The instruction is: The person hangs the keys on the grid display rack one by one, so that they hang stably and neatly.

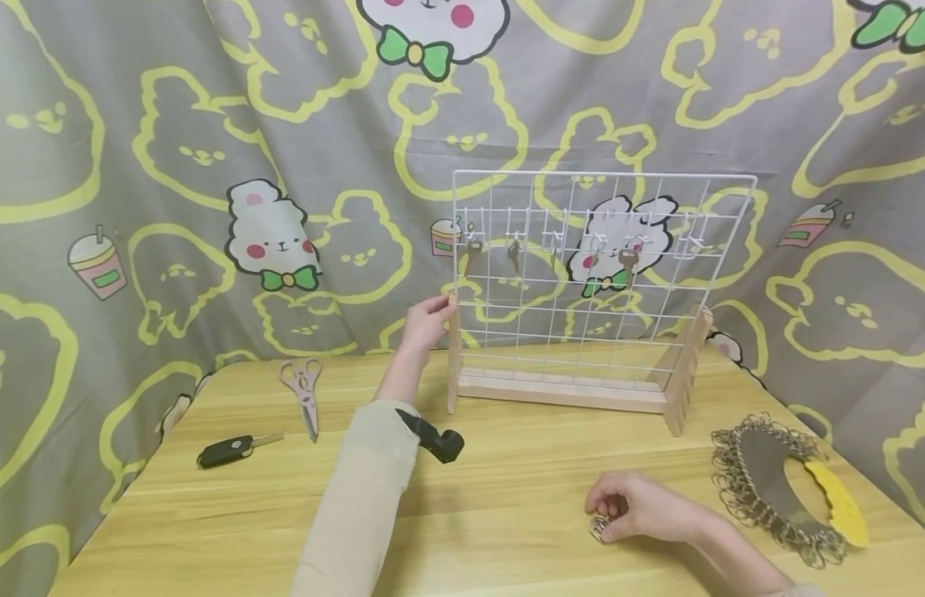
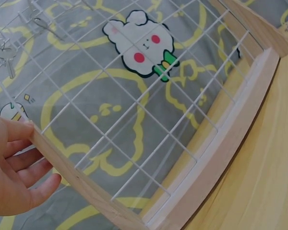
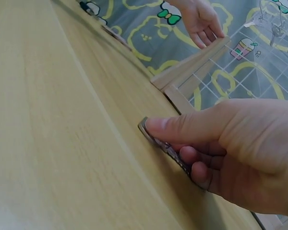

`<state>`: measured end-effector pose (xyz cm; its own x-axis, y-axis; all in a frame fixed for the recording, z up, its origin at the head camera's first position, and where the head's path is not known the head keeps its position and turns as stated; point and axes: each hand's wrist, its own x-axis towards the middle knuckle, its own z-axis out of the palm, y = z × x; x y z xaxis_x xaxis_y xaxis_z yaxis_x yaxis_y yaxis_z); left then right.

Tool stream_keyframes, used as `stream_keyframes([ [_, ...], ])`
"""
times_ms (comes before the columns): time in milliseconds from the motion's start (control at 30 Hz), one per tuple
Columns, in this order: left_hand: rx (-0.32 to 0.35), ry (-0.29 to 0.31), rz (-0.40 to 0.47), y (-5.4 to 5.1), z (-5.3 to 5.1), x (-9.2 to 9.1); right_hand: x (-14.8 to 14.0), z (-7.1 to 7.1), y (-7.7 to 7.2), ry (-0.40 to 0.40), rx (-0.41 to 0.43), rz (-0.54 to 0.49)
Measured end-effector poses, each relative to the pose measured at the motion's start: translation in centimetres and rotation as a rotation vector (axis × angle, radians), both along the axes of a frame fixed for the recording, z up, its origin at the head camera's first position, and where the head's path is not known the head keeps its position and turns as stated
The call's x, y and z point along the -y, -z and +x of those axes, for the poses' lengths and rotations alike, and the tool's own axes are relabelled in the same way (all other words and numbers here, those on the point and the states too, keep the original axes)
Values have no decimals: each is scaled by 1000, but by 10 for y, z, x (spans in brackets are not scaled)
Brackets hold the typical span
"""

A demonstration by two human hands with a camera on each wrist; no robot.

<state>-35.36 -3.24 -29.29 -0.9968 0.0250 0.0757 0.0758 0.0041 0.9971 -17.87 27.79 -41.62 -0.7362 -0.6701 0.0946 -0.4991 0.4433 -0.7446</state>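
A white wire grid rack (image 1: 574,332) with wooden side posts stands on the table, and small keys (image 1: 630,259) hang from hooks on its upper part. At the top of its left post, my left hand (image 1: 426,325) grips the wood between thumb and finger; the other fingers curl loosely beside it (image 2: 14,165). In front of the rack, low over the table, my right hand (image 1: 641,507) pinches a small silvery metal piece (image 1: 598,528). The right wrist view shows that piece (image 3: 143,126) as flat with a rounded end, mostly covered by thumb and fingers.
Pinkish scissors (image 1: 305,394) and a black car key (image 1: 226,451) lie at the left of the wooden table (image 1: 208,531). A curved dark strip edged with metal rings (image 1: 768,473), with a yellow part (image 1: 839,502), lies at the right. A patterned cloth (image 1: 343,108) hangs behind.
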Motion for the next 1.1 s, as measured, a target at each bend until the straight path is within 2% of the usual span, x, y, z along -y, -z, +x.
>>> stream_keyframes([
  [200, 1, 1, 5, 0, 0, 1, 4, 0, -7, 11, 16, 36],
  [333, 2, 2, 1, 0, 0, 1, 5, -1, -8, -6, 77, 13],
  [433, 3, 1, -5, -1, 0, 1, 5, -2, -6, -12, 118, -22],
  [667, -5, 0, -15, 0, 1, 1, -2, -8, -4, -20, 138, -128],
  [933, -7, 1, -14, 4, 0, 0, -18, -17, -19, 76, 125, -156],
  [1100, -16, -5, -8, 2, 1, 1, -25, -22, -34, 144, 72, -146],
])
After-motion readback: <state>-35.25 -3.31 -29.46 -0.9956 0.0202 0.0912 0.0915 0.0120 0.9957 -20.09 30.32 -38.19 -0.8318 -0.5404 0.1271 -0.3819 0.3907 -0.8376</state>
